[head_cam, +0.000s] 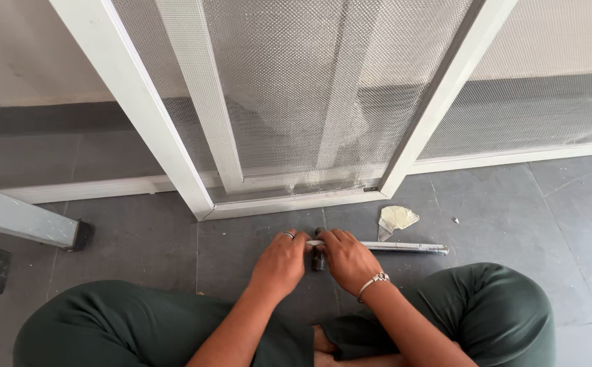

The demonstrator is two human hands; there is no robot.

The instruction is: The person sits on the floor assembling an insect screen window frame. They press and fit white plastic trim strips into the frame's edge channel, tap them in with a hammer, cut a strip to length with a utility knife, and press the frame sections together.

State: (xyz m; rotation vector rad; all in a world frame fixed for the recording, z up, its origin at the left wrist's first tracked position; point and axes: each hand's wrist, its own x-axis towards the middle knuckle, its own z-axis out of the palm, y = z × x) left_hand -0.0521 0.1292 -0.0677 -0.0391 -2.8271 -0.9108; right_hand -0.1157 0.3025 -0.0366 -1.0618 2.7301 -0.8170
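With the left hand [281, 261] and right hand [347, 257] both pinched close on the small dark roller tool [318, 258] at the near end of the thin metal rod [405, 247] lying on the floor [513, 204], a steady grip low over the tile seems best, just before the mesh screen frame's [289, 204] bottom edge.

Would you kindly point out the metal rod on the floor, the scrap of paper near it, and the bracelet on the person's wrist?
metal rod [405, 248], head view, middle of the bare shaft right of the hands.
scrap of paper [396, 219], head view, its centre.
bracelet [375, 280], head view, the band across the right wrist.
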